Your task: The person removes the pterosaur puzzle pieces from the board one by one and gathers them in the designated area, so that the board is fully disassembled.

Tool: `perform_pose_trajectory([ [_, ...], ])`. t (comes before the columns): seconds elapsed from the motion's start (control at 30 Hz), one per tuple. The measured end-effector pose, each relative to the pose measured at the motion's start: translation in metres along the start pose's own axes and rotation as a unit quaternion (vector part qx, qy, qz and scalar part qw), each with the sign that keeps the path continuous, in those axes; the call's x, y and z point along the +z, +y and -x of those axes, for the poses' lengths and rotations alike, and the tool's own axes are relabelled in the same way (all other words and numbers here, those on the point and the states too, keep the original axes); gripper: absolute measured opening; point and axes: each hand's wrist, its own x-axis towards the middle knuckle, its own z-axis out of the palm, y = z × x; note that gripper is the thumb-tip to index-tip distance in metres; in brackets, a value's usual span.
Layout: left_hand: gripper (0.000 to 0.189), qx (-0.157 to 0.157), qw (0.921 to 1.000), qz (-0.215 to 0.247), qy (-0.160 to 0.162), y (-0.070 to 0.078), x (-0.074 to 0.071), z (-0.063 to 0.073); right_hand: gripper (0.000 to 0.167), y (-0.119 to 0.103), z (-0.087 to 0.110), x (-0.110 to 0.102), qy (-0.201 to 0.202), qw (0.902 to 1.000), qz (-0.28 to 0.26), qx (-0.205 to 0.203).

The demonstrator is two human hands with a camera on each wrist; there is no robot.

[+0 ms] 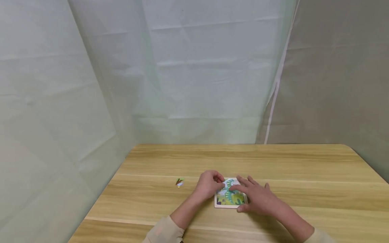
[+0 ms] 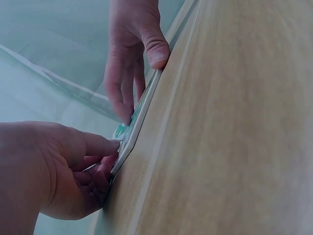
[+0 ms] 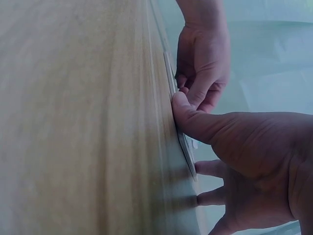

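Note:
A jigsaw puzzle [image 1: 229,199] with a green dinosaur picture lies in a shallow pale-framed tray [image 1: 226,206] on the table. My left hand [image 1: 208,185] is at the tray's upper left, its thumb tip over the picture and its other fingers curled. Whether those fingers pinch a piece is hidden, even in the left wrist view. From the right, my right hand [image 1: 258,198] reaches over the tray with fingers spread. One of its fingertips touches the picture, and the thumb [image 3: 182,105] rests at the tray's near edge. A loose puzzle piece [image 1: 180,183], brown, green and white, lies left of the tray.
The wooden table [image 1: 146,199] extends on both sides of the tray. Pale cloth sheets [image 1: 209,74] hang behind its far edge and along the left side. A greyer sheet [image 1: 328,77] hangs at the right.

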Motion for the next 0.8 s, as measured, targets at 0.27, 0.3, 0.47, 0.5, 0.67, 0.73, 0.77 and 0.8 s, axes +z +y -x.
perform_pose_trajectory([
  [0.27,0.010,-0.001,0.9999,0.008,0.006,-0.001,0.002,0.000,0.066,0.001,0.001,0.001,-0.005,1.0000,0.003,0.007],
  [0.3,0.010,-0.003,0.9999,0.009,0.007,0.000,0.002,0.000,0.066,0.001,0.001,0.001,-0.005,1.0000,0.003,0.008],
  [0.47,0.009,-0.009,0.9996,0.026,0.012,0.002,0.001,0.001,0.064,0.000,0.001,0.001,-0.004,0.9999,0.003,0.012],
  [0.5,0.008,-0.009,0.9994,0.031,0.012,0.003,0.000,0.002,0.064,0.000,0.001,0.001,-0.003,0.9999,0.003,0.012],
  [0.67,0.007,-0.011,0.9985,0.051,0.018,0.000,-0.003,0.002,0.064,-0.001,0.000,0.002,0.000,0.9999,0.004,0.009],
  [0.73,0.006,-0.014,0.9983,0.053,0.021,-0.003,-0.006,0.001,0.064,-0.001,-0.001,0.003,0.000,1.0000,0.002,0.007],
  [0.77,0.006,-0.015,0.9982,0.053,0.022,-0.005,-0.007,0.002,0.064,-0.002,-0.002,0.004,0.000,1.0000,0.001,0.007],
  [0.8,0.006,-0.015,0.9982,0.053,0.025,-0.007,-0.009,0.002,0.064,-0.002,-0.002,0.004,-0.001,1.0000,-0.001,0.007],
])
